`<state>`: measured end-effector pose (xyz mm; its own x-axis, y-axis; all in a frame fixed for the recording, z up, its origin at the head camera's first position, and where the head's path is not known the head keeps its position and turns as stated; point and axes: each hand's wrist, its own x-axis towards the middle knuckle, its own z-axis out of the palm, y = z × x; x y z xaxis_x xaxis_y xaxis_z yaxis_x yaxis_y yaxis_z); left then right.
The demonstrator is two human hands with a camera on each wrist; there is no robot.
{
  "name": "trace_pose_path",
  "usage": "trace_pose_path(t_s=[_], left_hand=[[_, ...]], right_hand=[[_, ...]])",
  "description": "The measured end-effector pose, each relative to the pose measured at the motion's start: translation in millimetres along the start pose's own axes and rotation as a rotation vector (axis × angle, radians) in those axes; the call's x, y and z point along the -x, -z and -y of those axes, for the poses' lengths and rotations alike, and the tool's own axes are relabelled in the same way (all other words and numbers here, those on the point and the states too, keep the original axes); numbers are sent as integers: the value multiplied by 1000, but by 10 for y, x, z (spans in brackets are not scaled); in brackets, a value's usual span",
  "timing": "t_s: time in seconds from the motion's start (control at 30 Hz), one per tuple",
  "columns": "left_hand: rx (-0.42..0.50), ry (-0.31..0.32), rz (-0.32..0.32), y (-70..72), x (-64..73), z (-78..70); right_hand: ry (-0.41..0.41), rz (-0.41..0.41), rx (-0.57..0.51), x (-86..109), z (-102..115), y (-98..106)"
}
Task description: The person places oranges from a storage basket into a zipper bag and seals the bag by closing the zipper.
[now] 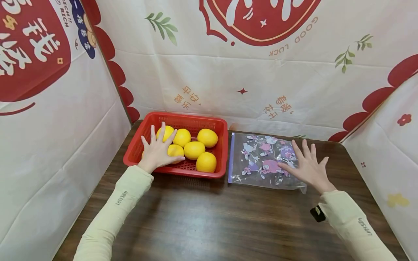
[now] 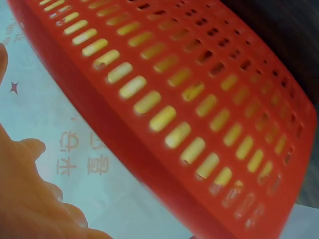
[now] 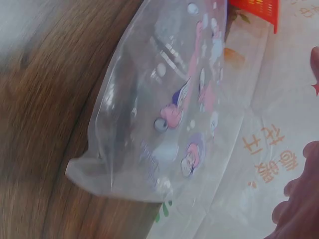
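Observation:
Several yellow lemons [image 1: 194, 150] lie in a red plastic basket [image 1: 223, 145] on the left part of the table. Fingers spread, my left hand [image 1: 157, 150] is over the basket's left side and hides some of the fruit; whether it touches any cannot be told. To the right of the basket lies a clear zip bag [image 1: 240, 156] with pink and purple cartoon prints, its blue zip strip towards the basket. My right hand [image 1: 308, 165] is spread over the bag's right end and grips nothing. The right wrist view shows the bag's puffed-up corner [image 3: 84, 174].
Dark wooden table [image 1: 196, 217] surface runs along the front. A white printed cloth [image 1: 212, 83] hangs behind, with similar cloth walls at the left and right. A small black device [image 1: 317, 214] sits at the right wrist.

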<state>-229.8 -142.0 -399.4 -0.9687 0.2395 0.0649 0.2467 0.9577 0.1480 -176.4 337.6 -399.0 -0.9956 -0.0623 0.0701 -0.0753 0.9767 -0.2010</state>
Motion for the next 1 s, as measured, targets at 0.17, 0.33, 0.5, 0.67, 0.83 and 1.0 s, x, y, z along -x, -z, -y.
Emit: trace_pose_path(t_s=[0.17, 0.33, 0.5, 0.67, 0.83, 1.0], left_hand=[[30, -25, -11, -7, -19, -132], [66, -37, -6, 13, -47, -295], [136, -45, 12, 16, -84, -504], [161, -64, 4, -52, -118, -683], [146, -110, -68, -121, -140, -825], [126, -144, -98, -168, -156, -989]], right_hand=[[-5, -1, -41, -32, 78, -9], [1, -6, -81, -96, 212, -68], [0, 1, -105, -145, 362, -131], [19, 5, -129, -223, 474, -168], [41, 4, -132, -299, 576, -203], [34, 15, -126, -354, 696, -242]])
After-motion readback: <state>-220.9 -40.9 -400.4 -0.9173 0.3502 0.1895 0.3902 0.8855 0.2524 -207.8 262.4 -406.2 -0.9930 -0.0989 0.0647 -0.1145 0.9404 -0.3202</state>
